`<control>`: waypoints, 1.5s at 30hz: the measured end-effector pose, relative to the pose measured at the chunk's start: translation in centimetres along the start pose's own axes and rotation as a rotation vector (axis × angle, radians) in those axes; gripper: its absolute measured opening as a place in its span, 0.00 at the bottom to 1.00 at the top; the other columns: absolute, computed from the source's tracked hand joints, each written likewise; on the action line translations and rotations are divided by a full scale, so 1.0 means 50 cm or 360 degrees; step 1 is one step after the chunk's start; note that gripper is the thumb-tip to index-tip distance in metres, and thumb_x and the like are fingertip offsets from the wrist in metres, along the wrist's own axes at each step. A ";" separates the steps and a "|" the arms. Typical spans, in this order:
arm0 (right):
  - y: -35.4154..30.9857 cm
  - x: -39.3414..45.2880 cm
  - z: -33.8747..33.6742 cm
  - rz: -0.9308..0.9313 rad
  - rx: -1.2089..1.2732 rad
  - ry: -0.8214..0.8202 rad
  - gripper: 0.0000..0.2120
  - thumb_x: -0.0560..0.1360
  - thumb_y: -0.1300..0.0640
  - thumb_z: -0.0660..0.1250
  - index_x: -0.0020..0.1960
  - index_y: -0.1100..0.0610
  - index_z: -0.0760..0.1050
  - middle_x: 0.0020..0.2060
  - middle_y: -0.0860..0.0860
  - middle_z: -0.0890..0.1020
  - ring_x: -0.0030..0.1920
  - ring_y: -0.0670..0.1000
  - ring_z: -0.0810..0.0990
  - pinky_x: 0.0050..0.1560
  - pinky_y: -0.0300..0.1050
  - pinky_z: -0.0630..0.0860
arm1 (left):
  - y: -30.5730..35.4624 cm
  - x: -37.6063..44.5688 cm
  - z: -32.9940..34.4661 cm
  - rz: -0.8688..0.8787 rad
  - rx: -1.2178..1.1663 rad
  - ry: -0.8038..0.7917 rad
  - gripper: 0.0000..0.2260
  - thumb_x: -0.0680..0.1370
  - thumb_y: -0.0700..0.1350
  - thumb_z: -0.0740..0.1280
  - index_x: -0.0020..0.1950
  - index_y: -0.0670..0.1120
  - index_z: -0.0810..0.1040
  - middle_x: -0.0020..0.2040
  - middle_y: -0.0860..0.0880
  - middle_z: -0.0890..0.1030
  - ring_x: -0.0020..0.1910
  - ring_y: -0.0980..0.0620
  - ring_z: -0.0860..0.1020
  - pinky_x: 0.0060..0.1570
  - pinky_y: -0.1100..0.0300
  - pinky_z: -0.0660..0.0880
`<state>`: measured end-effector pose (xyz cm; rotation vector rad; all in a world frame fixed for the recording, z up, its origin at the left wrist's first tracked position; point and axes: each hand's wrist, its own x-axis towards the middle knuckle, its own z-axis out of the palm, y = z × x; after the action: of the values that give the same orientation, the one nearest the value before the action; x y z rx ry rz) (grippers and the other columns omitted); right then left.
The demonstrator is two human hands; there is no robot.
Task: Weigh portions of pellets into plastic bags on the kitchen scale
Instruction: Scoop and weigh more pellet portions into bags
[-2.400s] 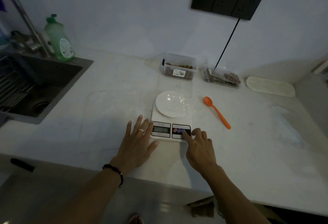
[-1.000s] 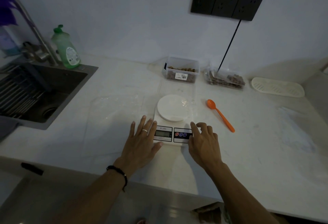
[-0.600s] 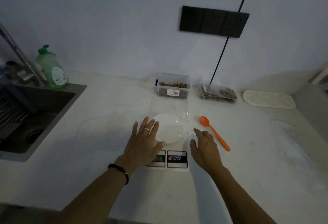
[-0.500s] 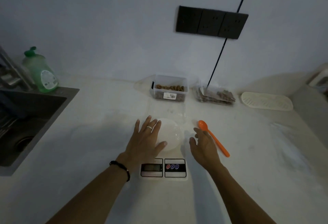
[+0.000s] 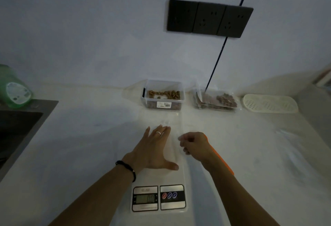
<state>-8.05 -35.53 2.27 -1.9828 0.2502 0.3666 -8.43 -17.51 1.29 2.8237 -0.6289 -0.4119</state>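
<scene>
A white kitchen scale (image 5: 172, 198) lies on the counter, its display and buttons nearest me. A clear plastic bag (image 5: 174, 123) lies over the weighing plate and reaches toward a clear tub of brown pellets (image 5: 163, 95) at the wall. My left hand (image 5: 152, 148) lies flat on the bag over the plate, fingers straight. My right hand (image 5: 196, 145) is curled at the bag's right edge and seems to pinch it between thumb and fingertips. An orange spoon (image 5: 227, 166) lies on the counter, partly hidden by my right forearm.
A stack of filled pellet bags (image 5: 216, 99) sits right of the tub, with a white perforated tray (image 5: 270, 103) beyond. A dark sink (image 5: 16, 130) and a green soap bottle (image 5: 12, 89) are at the left. A black cable (image 5: 216, 64) hangs below the wall sockets (image 5: 209, 18).
Both hands left the scale's buttons and moved forward onto the plate and bag. My right hand went from relaxed to curled at the bag's edge. My view tilted up and closer.
</scene>
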 end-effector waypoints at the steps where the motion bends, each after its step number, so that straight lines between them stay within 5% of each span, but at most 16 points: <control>1: -0.006 0.002 -0.008 0.0001 0.0086 -0.0049 0.07 0.75 0.69 0.66 0.47 0.61 0.81 0.38 0.55 0.82 0.33 0.48 0.78 0.38 0.40 0.79 | 0.007 0.005 -0.001 -0.0009 -0.0016 0.0020 0.60 0.63 0.75 0.67 0.78 0.45 0.38 0.79 0.45 0.46 0.78 0.49 0.43 0.75 0.45 0.42; 7: -0.031 0.021 -0.043 -0.0122 0.0123 -0.0283 0.05 0.74 0.66 0.68 0.45 0.61 0.82 0.38 0.59 0.83 0.34 0.52 0.80 0.44 0.50 0.82 | 0.053 0.024 -0.017 -0.0108 -0.0101 0.0226 0.59 0.64 0.69 0.71 0.78 0.44 0.38 0.78 0.44 0.51 0.76 0.47 0.51 0.76 0.50 0.49; 16: -0.046 0.040 -0.087 -0.0199 -0.0049 -0.0410 0.05 0.74 0.66 0.68 0.45 0.60 0.82 0.35 0.56 0.83 0.30 0.47 0.79 0.35 0.38 0.79 | 0.090 0.028 -0.049 -0.0206 -0.0286 0.0436 0.52 0.62 0.67 0.74 0.76 0.47 0.52 0.69 0.49 0.65 0.66 0.50 0.66 0.67 0.58 0.62; 23: -0.048 0.042 -0.087 -0.0259 -0.0156 -0.0384 0.10 0.72 0.52 0.72 0.45 0.59 0.81 0.35 0.53 0.83 0.31 0.48 0.79 0.32 0.35 0.76 | 0.098 0.031 -0.059 -0.0194 -0.0371 0.0547 0.46 0.65 0.64 0.74 0.75 0.48 0.56 0.67 0.50 0.68 0.64 0.52 0.69 0.63 0.60 0.66; 35: -0.032 0.055 -0.088 -0.0386 -0.0244 -0.0291 0.09 0.73 0.51 0.72 0.40 0.56 0.80 0.35 0.50 0.82 0.32 0.45 0.79 0.31 0.32 0.74 | 0.106 0.045 -0.047 -0.0114 -0.0293 0.0445 0.49 0.63 0.67 0.73 0.76 0.49 0.55 0.68 0.50 0.66 0.66 0.51 0.67 0.65 0.56 0.65; 42: -0.003 0.065 -0.103 -0.0376 -0.0183 -0.0287 0.16 0.73 0.47 0.71 0.42 0.61 0.80 0.37 0.56 0.83 0.33 0.48 0.80 0.35 0.41 0.79 | 0.104 0.054 -0.038 -0.0154 -0.0229 0.0480 0.41 0.66 0.64 0.73 0.73 0.50 0.62 0.64 0.50 0.71 0.59 0.52 0.72 0.58 0.59 0.68; 45: 0.039 0.081 -0.130 -0.0275 -0.0311 0.0042 0.19 0.75 0.45 0.67 0.40 0.61 0.79 0.35 0.56 0.81 0.35 0.51 0.79 0.44 0.52 0.79 | 0.101 0.059 -0.027 -0.0211 -0.0207 0.0495 0.39 0.67 0.64 0.71 0.73 0.50 0.63 0.64 0.51 0.72 0.60 0.52 0.72 0.57 0.58 0.69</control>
<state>-4.01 -42.29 1.72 -2.1843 0.0600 0.2616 -7.33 -23.07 3.26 2.7308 -0.3394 -0.0289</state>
